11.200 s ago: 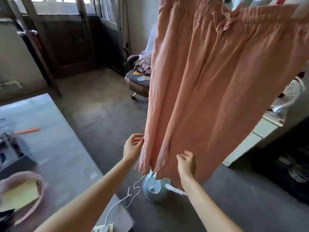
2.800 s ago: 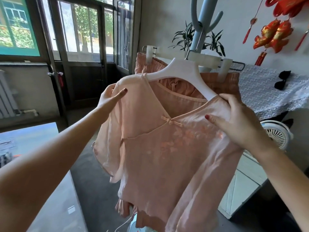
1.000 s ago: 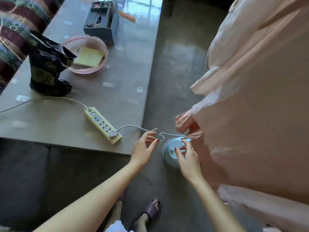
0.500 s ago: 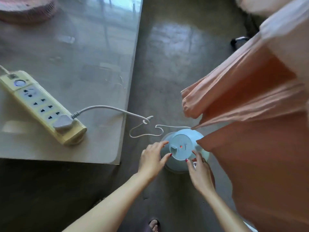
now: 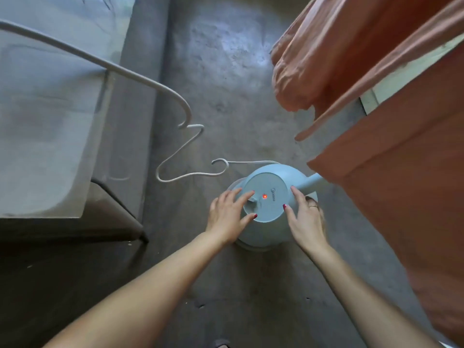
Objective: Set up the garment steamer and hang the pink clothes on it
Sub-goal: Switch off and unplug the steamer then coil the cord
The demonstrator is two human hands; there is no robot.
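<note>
On the grey floor [image 5: 226, 71], just right of the table [image 5: 45, 116], sat the pale blue steamer base [image 5: 268, 197], seen from straight above. A red indicator light [image 5: 264, 196] glowed near the middle of its flat round top, next to a small printed logo. A pale blue neck or hose stub [image 5: 311, 182] ran off the base's upper right and passed under the cloth.

Left hand [image 5: 227, 217]: grip open, fingers spread and fairly straight, fingertips resting on the left part of the top, thumb at the near rim. Right hand [image 5: 305, 218]: grip open as well, fingers laid along the right edge of the top, thumb on the near right rim. A ring showed on one right finger, red polish on the nails. Neither hand curled round anything; both just touched the base from opposite sides.

White power cord [image 5: 175, 156] left the base's far side, made a couple of loose kinks on the floor, then rose up over the table edge and ran off the frame's left.

Pink clothes [image 5: 401, 172] hung on the right, filling that side top to bottom. The lower hems [image 5: 296, 96] dangled above the floor, beyond and right of the base. The nearer panel's edge was just beside the base's right side; contact could not be judged. Whatever held the clothes up was out of frame.
</note>
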